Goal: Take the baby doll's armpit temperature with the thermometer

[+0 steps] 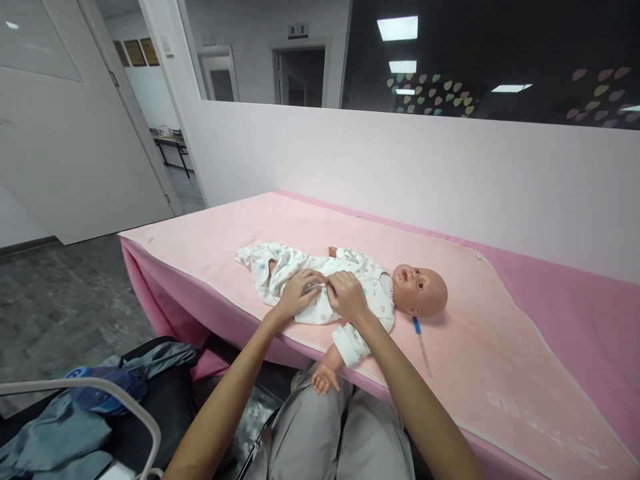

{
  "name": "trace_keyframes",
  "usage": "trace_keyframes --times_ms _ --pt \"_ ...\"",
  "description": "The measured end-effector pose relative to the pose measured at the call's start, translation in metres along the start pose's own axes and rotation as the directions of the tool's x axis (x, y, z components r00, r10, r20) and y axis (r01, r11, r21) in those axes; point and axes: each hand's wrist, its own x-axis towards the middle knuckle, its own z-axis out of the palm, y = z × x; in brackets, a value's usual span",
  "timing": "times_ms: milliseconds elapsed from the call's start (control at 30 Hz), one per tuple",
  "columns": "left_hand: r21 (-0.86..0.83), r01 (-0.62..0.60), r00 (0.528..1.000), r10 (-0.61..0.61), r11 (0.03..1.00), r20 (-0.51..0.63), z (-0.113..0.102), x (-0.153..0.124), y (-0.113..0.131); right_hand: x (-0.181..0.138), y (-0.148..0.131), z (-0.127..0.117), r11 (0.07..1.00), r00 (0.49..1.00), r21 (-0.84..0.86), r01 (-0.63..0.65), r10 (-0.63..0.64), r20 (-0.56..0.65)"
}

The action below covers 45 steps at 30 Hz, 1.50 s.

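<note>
A baby doll [419,289] in a white patterned romper [310,275] lies on its back on a pink towel [460,347], head to the right. My left hand [300,292] and my right hand [349,295] meet over the doll's belly. The fingers of both pinch the front of the romper at a small snap. One doll arm [336,360] hangs over the table's near edge. A thermometer [421,343] with a blue tip lies on the towel just below the doll's head.
The pink-covered table [575,307] stands against a white half wall. A black chair [160,400] with grey and blue clothing sits at lower left. My grey-trousered knees are below the table edge. An open doorway lies at far left.
</note>
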Motion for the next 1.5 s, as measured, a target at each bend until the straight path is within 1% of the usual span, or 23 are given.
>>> trace_keyframes --times_ms 267,700,1000,1233,1300,1367,1433,1467,1500 --pt "0.029 0.001 1.000 -0.001 1.000 0.003 0.000 -0.001 -0.001 0.001 -0.002 0.000 1.000 1.000 0.010 -0.022 0.022 -0.001" --pt "0.022 -0.028 1.000 0.028 0.999 -0.002 -0.001 -0.001 -0.001 0.001 -0.002 -0.001 1.000 1.000 0.011 -0.027 0.027 0.008" --pt "0.025 -0.002 1.000 0.002 1.000 0.004 0.000 -0.001 -0.003 0.000 -0.001 -0.001 1.000 1.000 0.007 -0.027 0.027 0.009" --pt "-0.040 0.008 1.000 -0.009 0.999 -0.013 -0.001 -0.002 0.002 0.002 -0.002 0.000 0.999 0.999 -0.009 -0.037 0.038 0.028" --pt "-0.083 0.016 1.000 -0.017 0.996 -0.014 -0.003 -0.002 0.004 0.004 -0.006 -0.006 0.999 0.998 -0.020 -0.032 0.033 0.049" --pt "-0.114 0.023 1.000 -0.024 0.993 -0.008 -0.004 -0.002 0.006 0.000 -0.014 -0.021 0.999 0.998 -0.009 -0.037 0.037 0.051" --pt "-0.127 0.036 0.999 -0.037 0.991 -0.007 -0.004 -0.002 0.006 -0.015 -0.023 -0.044 0.994 0.994 0.029 -0.103 0.104 -0.014" --pt "-0.132 0.042 0.999 -0.044 0.990 -0.009 -0.004 -0.003 0.005 -0.028 -0.026 -0.057 0.983 0.981 0.049 -0.174 0.178 -0.080" --pt "-0.137 0.045 0.999 -0.048 0.990 -0.014 -0.004 -0.003 0.004 -0.044 -0.029 -0.069 0.964 0.950 0.063 -0.258 0.264 -0.166"
